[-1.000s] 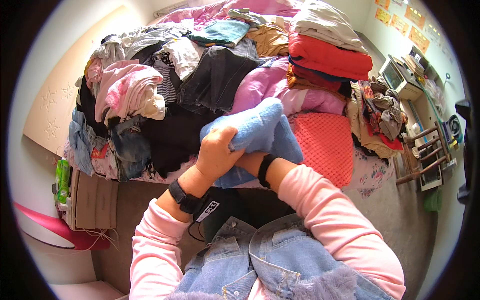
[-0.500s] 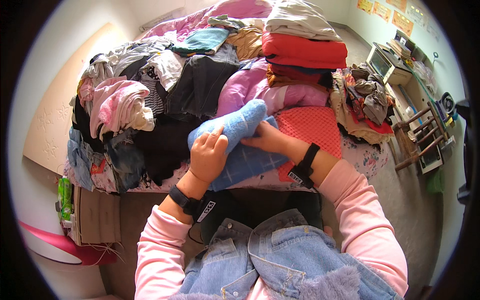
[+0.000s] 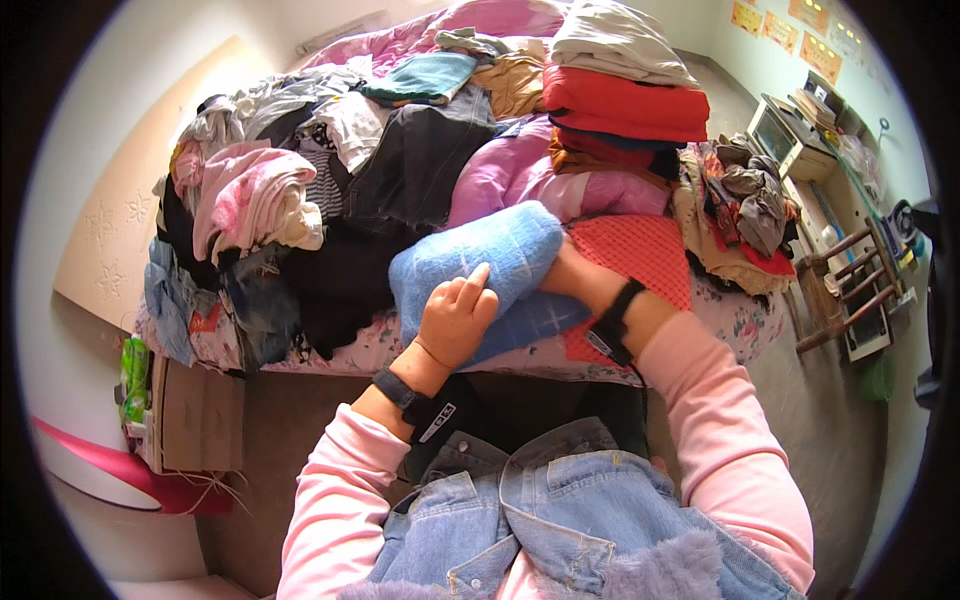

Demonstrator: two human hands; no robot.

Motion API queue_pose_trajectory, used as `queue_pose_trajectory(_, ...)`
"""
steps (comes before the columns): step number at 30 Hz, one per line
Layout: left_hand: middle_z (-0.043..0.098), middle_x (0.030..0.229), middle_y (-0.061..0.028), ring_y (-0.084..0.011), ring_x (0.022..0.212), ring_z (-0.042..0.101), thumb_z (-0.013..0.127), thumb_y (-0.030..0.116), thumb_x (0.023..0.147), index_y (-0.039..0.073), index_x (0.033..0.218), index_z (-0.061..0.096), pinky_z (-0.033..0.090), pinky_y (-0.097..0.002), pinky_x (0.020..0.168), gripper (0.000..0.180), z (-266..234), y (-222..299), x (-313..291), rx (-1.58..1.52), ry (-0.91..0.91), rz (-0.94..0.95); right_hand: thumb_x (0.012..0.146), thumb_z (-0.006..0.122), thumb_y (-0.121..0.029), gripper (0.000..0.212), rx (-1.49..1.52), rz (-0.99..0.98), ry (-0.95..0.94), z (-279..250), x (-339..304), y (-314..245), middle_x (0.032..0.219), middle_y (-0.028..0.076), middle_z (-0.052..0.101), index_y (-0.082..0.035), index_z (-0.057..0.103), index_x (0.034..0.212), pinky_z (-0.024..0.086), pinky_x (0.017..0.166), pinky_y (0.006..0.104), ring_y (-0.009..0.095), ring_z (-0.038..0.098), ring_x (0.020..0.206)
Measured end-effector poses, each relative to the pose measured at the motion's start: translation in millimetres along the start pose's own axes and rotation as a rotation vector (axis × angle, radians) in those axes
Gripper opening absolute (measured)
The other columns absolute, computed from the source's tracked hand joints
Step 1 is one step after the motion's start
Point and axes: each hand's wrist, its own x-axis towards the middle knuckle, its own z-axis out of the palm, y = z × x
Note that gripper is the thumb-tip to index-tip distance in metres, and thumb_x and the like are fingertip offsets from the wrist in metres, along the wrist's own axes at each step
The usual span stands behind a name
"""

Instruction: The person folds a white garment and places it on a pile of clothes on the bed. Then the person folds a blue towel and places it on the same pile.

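Note:
A fuzzy blue cloth [image 3: 480, 250] with thin white lines lies partly folded over at the front edge of the bed, in front of me. My left hand [image 3: 457, 318] is closed on its near left side, the index finger lying along the top of the fabric. My right hand [image 3: 567, 272] reaches in at the right end, under the upper layer, and holds the cloth there; its fingers are hidden by the fabric. Under the right forearm lies a coral-red textured cloth [image 3: 635, 265].
Loose clothes cover the bed's left, with a pink bundle [image 3: 255, 200] and dark jeans [image 3: 420, 160]. Behind the right hand rises a folded stack with a red piece [image 3: 625, 105]. More clothes [image 3: 740, 205] lie at right, beside a wooden stool [image 3: 850, 285]. A cabinet [image 3: 200, 410] stands at left.
The blue cloth's upper layer has spread out wider and flatter. My right hand has slid beneath it, and my left hand has shifted right along the cloth. The view has turned slightly left.

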Motion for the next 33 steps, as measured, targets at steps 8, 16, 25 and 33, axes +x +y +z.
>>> queue_pose_trajectory(8,0.057,0.112,-0.0109,-0.0192,0.079,0.053,0.055,0.016,0.074,0.01,0.083,0.051,0.046,-0.032,0.069,0.011,-0.2,10.5,-6.9,-0.038,-0.051,0.157,0.082,0.07,-0.025,0.056,1.915,0.907,-0.042,-58.8,-57.7,-74.3,0.119,0.016,0.05,-0.004,0.043,0.126,0.047,0.087,0.0521,0.03,0.056,0.104)
queue_pose_trajectory(16,0.054,0.117,-0.0125,-0.0279,0.112,0.049,0.053,0.014,0.078,0.009,0.093,0.053,0.04,-0.0389,0.096,0.016,-7.7,16.1,-30.5,-0.32,-0.268,0.061,0.072,0.061,0.006,0.028,1.528,0.436,0.471,-33.7,-20.4,-70.2,0.092,0.008,0.062,-0.003,0.059,0.099,0.051,0.073,0.0368,0.019,0.059,0.087)
queue_pose_trajectory(25,0.045,0.12,-0.016,-0.0326,0.112,0.045,0.064,0.009,0.068,0.01,0.12,0.048,0.035,-0.0458,0.096,0.055,-33.1,7.3,-77.0,-0.047,-0.217,-0.478,0.08,0.063,-0.008,0.039,1.574,0.748,0.286,-24.5,-63.9,-57.7,0.106,0.009,0.06,-0.001,0.051,0.116,0.05,0.082,0.0384,0.021,0.06,0.094)
queue_pose_trajectory(33,0.049,0.098,-0.0123,-0.0298,0.091,0.049,0.065,0.003,0.061,0.006,0.116,0.052,0.04,-0.0405,0.082,0.057,-33.7,-0.6,-66.7,-0.097,-0.047,-0.387,0.078,0.065,-0.006,0.041,1.103,0.464,-0.261,-17.9,-75.9,-73.6,0.113,0.012,0.058,-0.004,0.054,0.118,0.043,0.094,0.0378,0.025,0.054,0.108)
